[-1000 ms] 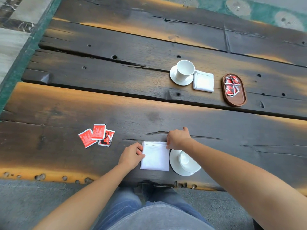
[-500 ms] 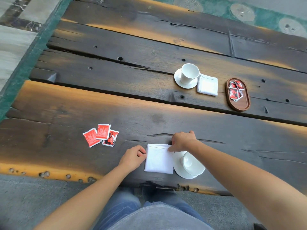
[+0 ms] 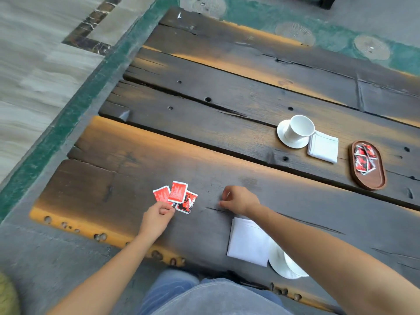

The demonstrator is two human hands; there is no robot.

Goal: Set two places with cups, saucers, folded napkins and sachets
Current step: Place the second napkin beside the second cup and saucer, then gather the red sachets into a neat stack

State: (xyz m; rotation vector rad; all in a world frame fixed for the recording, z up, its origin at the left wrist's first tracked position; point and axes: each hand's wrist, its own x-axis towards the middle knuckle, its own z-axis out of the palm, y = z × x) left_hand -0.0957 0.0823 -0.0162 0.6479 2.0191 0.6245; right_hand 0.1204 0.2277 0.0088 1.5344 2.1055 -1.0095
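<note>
Both your hands have left the near folded napkin (image 3: 248,242). Your left hand (image 3: 156,217) now sits at the near edge of the three loose red sachets (image 3: 176,196), fingertips pinched there; whether it grips one I cannot tell. Your right hand (image 3: 239,200) hovers loosely curled and empty, just right of them. The napkin lies beside the near saucer (image 3: 280,266), close to the table's near edge (image 3: 109,237). Bare planks stretch left and ahead.

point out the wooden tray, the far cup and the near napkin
wooden tray (image 3: 376,181): head view, bare wood at its near end
far cup (image 3: 297,130): head view, outer wall
near napkin (image 3: 247,243): head view, middle of the cloth
</note>
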